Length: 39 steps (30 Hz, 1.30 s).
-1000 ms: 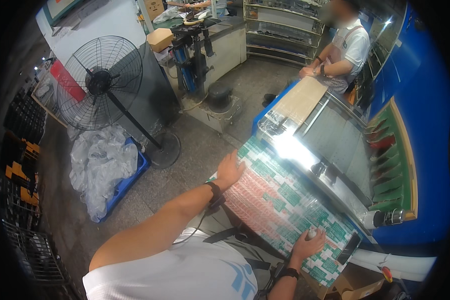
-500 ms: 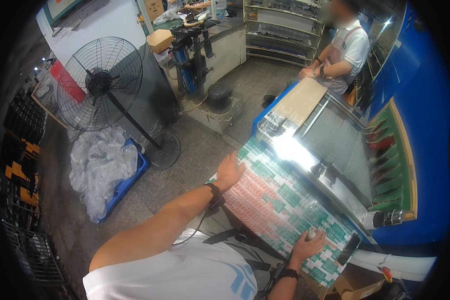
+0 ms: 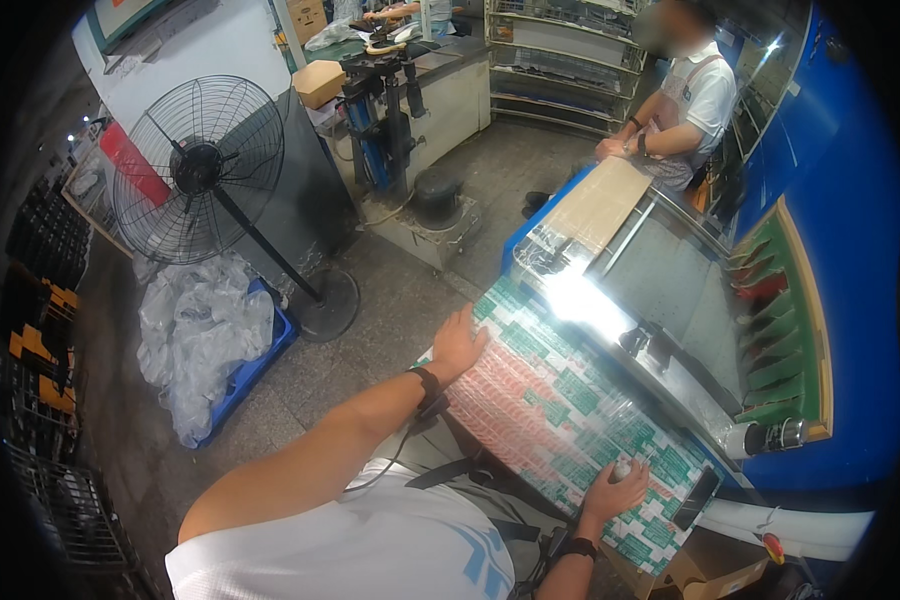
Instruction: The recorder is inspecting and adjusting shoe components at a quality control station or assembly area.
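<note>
In front of me is a work surface covered with a green, white and red printed sheet, glossy like clear film. Its far left corner lies under my left hand, fingers stretched out and nothing visible in them. Near the right end, my right hand rests on the sheet with its fingers curled round a small pale, rounded thing, too small to name. Just right of that hand lies a flat black rectangular object. Both wrists wear dark bands.
Beyond the surface stands a machine with a grey belt-like bed and a cardboard sheet; a person stands behind it. Left are a pedestal fan and a blue tray heaped with clear plastic. An open carton sits below right.
</note>
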Each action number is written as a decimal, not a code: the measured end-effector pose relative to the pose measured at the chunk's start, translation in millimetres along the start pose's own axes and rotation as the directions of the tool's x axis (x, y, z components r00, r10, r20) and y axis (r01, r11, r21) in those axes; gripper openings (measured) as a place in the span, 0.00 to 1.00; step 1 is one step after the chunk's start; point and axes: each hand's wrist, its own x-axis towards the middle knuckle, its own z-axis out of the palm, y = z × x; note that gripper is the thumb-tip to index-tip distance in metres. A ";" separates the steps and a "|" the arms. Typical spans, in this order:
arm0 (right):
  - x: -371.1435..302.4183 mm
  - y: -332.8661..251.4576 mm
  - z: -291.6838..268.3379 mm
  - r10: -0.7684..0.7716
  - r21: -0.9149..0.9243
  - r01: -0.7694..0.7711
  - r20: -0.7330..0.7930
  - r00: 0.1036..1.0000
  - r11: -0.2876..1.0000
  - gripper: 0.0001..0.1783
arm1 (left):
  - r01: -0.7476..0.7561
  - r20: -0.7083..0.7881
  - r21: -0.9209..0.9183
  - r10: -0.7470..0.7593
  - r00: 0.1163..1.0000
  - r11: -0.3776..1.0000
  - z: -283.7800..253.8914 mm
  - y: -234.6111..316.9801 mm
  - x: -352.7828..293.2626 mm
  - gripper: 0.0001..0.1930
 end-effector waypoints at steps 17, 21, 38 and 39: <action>0.6 -2.1 -2.1 -0.007 -0.010 0.007 0.005 1.000 1.000 0.30 | -0.008 -0.015 -0.002 0.008 1.000 1.000 1.3 -1.5 -0.3 0.40; 0.5 -1.9 -2.5 0.002 -0.008 -0.002 0.009 1.000 1.000 0.29 | -0.016 -0.019 -0.004 0.016 1.000 1.000 1.8 -2.2 0.0 0.40; 0.3 -0.8 -0.8 0.009 -0.011 -0.009 0.005 1.000 1.000 0.29 | -0.008 -0.017 -0.005 0.008 1.000 1.000 2.4 -2.2 -0.7 0.39; 0.3 -0.9 -0.8 0.010 -0.008 -0.010 0.006 1.000 1.000 0.29 | -0.014 -0.024 -0.001 0.014 1.000 1.000 2.7 -2.4 -0.6 0.39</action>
